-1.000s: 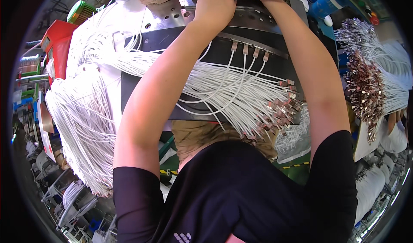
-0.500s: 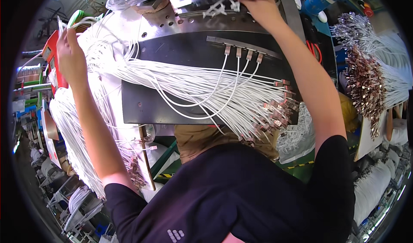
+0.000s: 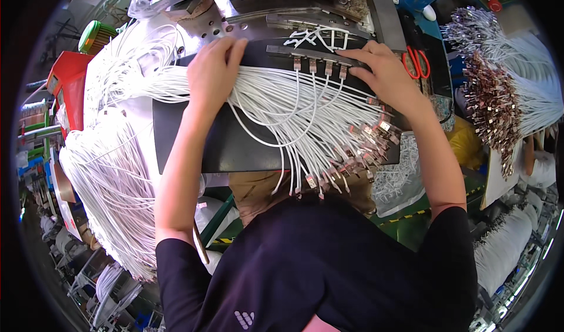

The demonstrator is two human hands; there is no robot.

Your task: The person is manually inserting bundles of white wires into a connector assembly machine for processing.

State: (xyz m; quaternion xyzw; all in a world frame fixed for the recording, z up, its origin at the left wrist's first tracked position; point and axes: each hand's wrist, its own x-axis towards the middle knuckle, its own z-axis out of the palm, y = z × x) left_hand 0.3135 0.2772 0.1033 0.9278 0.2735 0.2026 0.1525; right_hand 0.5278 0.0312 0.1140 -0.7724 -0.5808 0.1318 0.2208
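Note:
My right hand (image 3: 385, 76) has its index finger and thumb on either side of the right end of a narrow metal bar (image 3: 285, 51). Several white cables hang from this bar by their copper-coloured connectors (image 3: 312, 67). Just beyond it lies a branched white plastic runner (image 3: 311, 37), close to my index fingertip. Above the left part of a thick bundle of white cables (image 3: 264, 91) is my left hand (image 3: 211, 76), back up, thumb apart from the loosely bent fingers. I see nothing held in it; its fingertips are partly hidden. The bundle spreads across a black board (image 3: 176, 138).
A metal machine bed (image 3: 258, 14) lies beyond the board. Red-handled scissors (image 3: 416, 63) are at right. More white cables (image 3: 111, 185) hang at left beside a red box (image 3: 73, 85); others with copper-coloured ends (image 3: 496, 103) lie at far right. A bag of white plastic scraps (image 3: 402, 179) is below.
My left hand has come right from the cables at far left to the bundle. My right hand has let go of the white runner and come nearer, onto the metal bar.

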